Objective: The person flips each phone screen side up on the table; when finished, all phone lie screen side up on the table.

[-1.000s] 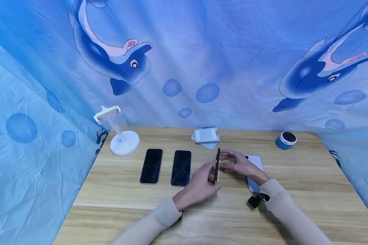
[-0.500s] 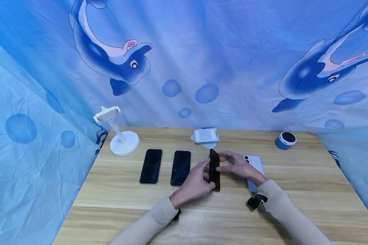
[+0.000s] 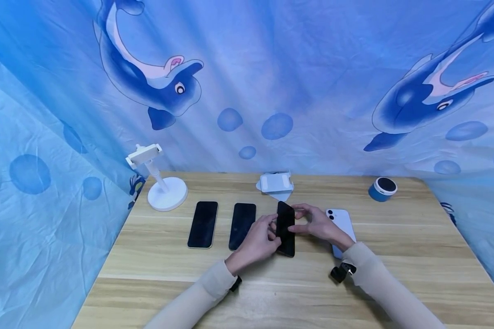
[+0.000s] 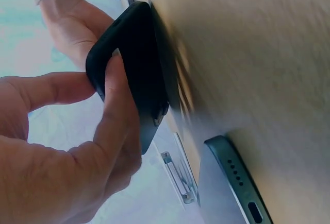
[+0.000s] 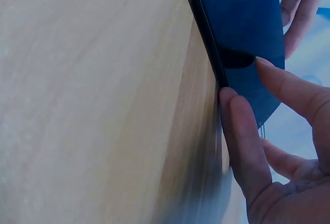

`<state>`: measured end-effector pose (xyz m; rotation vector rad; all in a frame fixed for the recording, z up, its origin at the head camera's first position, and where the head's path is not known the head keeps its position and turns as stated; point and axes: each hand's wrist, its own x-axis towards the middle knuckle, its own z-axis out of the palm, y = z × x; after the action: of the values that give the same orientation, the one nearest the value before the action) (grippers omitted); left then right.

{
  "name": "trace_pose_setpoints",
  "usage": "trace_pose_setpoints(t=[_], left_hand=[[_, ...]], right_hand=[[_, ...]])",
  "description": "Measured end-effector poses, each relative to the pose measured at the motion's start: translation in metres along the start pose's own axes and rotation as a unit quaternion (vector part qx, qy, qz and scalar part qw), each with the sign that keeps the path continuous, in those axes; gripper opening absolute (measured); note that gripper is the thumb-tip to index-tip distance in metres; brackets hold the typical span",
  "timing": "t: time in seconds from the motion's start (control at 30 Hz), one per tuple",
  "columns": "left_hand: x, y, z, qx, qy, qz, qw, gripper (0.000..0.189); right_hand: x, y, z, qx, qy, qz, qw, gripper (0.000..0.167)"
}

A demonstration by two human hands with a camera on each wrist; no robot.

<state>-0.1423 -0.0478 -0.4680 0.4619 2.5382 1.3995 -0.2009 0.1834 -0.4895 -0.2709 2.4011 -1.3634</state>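
Observation:
Both hands hold a black smartphone [image 3: 286, 233] tilted over the table, its dark screen showing in the head view. My left hand [image 3: 256, 240] pinches its left long edge between thumb and fingers; in the left wrist view the phone's dark back [image 4: 142, 54] shows. On the opposite edge, my right hand [image 3: 319, 224] has its thumb on the screen and fingers at the rim, as the right wrist view confirms with the glossy screen [image 5: 245, 23]. Left of the hands, one dark-screened phone [image 3: 239, 221] is partly covered by the left hand.
Farther left lies another dark-screened phone [image 3: 203, 225]. A pale phone [image 3: 342, 221] rests face down under the right wrist. At the back are a white phone stand [image 3: 167, 196], a small pale folding stand [image 3: 276, 183] and a blue round speaker [image 3: 383, 189].
The held phone has turned from nearly edge-on until its screen faces up more toward the head camera. It and the left hand have shifted slightly left; the right hand's thumb now lies on the screen.

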Motion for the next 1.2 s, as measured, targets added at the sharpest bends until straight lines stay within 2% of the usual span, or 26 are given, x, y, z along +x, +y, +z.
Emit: trace_pose_setpoints(t=[0.27, 0.53, 0.73, 0.93, 1.2], left_hand=[[0.0030, -0.0035, -0.0032, 0.020, -0.008, -0.020, 0.9996, 0.066], [0.0069, -0.0067, -0.0065, 0.033, -0.022, -0.035, 0.9986, 0.070], [0.0078, -0.0091, -0.0052, 0.054, -0.025, -0.048, 0.9971, 0.074], [0.0080, -0.0096, -0.0044, 0.072, -0.024, -0.064, 0.9950, 0.075], [0.0103, -0.0094, -0.0039, 0.069, -0.028, -0.078, 0.9942, 0.081]], right_hand=[[0.0021, -0.0010, 0.0010, -0.013, 0.001, 0.001, 0.9999, 0.075], [0.0043, -0.0020, 0.0035, 0.030, 0.007, 0.016, 0.9994, 0.076], [0.0053, -0.0021, 0.0065, 0.040, 0.007, 0.021, 0.9989, 0.077], [0.0068, -0.0011, 0.0076, 0.027, 0.013, 0.021, 0.9993, 0.077], [0.0087, -0.0024, 0.0065, -0.008, 0.018, 0.020, 0.9996, 0.076]])
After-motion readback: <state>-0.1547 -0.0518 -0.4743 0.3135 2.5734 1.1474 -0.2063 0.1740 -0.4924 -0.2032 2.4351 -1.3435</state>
